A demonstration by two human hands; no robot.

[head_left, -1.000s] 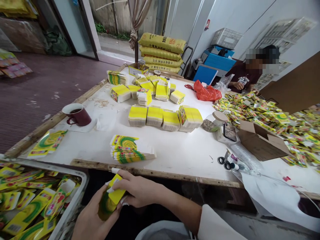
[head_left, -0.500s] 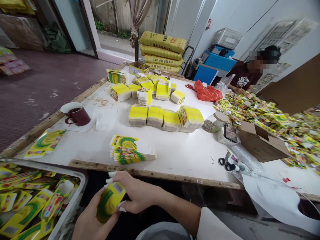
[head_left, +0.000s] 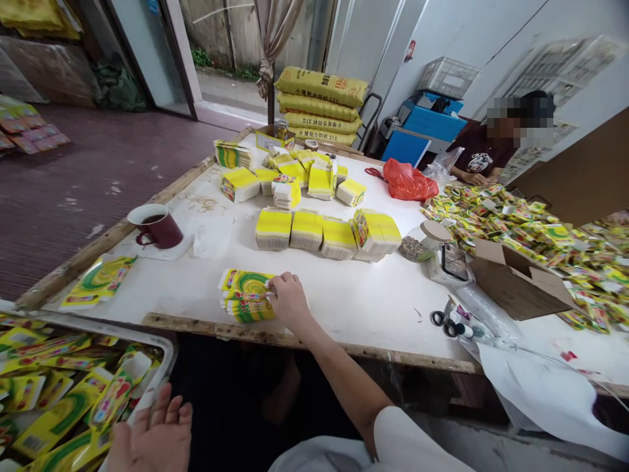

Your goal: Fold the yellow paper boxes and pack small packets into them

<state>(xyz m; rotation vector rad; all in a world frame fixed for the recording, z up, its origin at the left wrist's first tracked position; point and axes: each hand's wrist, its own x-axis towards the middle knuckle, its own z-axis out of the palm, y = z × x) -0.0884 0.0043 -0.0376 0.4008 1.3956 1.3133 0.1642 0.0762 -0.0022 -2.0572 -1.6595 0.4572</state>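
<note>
My right hand point(head_left: 291, 303) reaches over the table edge to a fanned stack of flat yellow-and-green cartons point(head_left: 246, 283). Its fingertips are closed on the right end of an upper carton in the stack. My left hand point(head_left: 156, 432) is low at the left, palm up, fingers spread, holding nothing. Beside it is a white bin point(head_left: 170, 354) filled with folded yellow cartons point(head_left: 54, 419). Rows of bundled cartons point(head_left: 272, 229) stand farther back on the white table point(head_left: 373, 295).
A mug point(head_left: 160, 228) of dark liquid stands left, near loose flat cartons point(head_left: 101, 278). To the right lie scissors point(head_left: 442, 320), a phone point(head_left: 455, 262), an open cardboard box point(head_left: 521, 278) and a red bag point(head_left: 409, 180). Across the table, a person point(head_left: 484, 154) sits by a large carton heap point(head_left: 531, 223).
The folded carton held in both hands is gone from them. My right hand has moved up and forward onto the stack; my left hand has lowered, turned palm up and opened.
</note>
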